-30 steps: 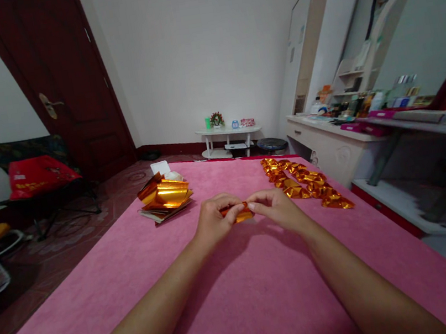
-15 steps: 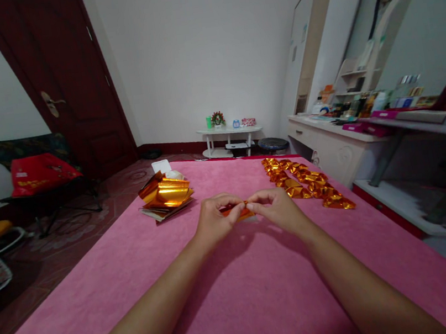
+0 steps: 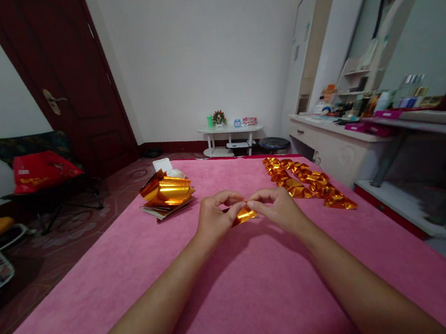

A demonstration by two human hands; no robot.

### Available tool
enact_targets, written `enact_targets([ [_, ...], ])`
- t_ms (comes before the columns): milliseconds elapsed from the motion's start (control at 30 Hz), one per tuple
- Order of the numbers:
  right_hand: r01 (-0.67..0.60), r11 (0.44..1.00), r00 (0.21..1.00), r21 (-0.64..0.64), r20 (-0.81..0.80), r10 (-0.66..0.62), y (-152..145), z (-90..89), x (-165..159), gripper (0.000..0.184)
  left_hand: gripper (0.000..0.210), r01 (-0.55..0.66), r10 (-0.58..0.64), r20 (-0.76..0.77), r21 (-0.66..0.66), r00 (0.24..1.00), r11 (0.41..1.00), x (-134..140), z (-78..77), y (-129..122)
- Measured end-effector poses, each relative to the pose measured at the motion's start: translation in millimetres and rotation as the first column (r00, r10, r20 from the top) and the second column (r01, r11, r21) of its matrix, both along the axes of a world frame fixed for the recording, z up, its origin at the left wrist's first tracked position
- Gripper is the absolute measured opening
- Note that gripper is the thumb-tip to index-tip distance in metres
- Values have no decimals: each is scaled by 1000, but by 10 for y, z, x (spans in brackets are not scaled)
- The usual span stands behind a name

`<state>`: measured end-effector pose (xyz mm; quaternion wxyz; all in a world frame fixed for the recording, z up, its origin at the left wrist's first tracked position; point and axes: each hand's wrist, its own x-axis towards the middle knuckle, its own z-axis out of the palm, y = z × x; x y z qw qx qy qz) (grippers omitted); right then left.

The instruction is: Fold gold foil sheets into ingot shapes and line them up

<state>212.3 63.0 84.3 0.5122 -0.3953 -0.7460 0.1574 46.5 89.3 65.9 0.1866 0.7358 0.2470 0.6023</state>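
Between my two hands is a folded piece of gold foil paper (image 3: 246, 215), held just above the pink cloth. My left hand (image 3: 218, 215) pinches its left part between thumb and fingers. On the other side my right hand (image 3: 274, 208) pinches the upper right edge, thumb tip close to the left thumb. The fingers hide much of the sheet. Left of my hands lies a stack of gold foil paper sheets (image 3: 170, 191), their tops curling. To the right, several folded gold foil pieces (image 3: 310, 176) lie in rows.
Pink cloth (image 3: 224, 289) covers the surface under my arms. A small white table (image 3: 228, 131) stands by the far wall. A cluttered dresser (image 3: 326, 129) is at the right. At the left are a door (image 3: 64, 84) and a chair with a red bag (image 3: 43, 170).
The foil paper between my hands has tilted, and more of its shiny gold face shows below my fingers. Both hands keep their pinch in nearly the same place.
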Motion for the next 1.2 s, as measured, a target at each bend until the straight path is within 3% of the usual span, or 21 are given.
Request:
enact_targets([
  [267,96,982,994,163,-57,-88,26,11,107,15,14,-20,13,-114,-63,993,998,-74,5,141],
  [567,140,970,982,199,-151,-111,115,-37,241,17,14,-110,109,-158,6,981,994,-162,17,216],
  [1000,206,963,955,173,-250,-160,160,-98,266,18,15,-155,251,-284,321,925,934,-197,54,154],
  [1100,224,960,949,167,-261,-176,145,-99,240,18,14,-123,205,-268,295,941,948,-185,52,138],
  [1200,236,964,942,125,-274,-195,142,-86,206,20,17,-66,89,-220,110,971,992,-166,58,144],
])
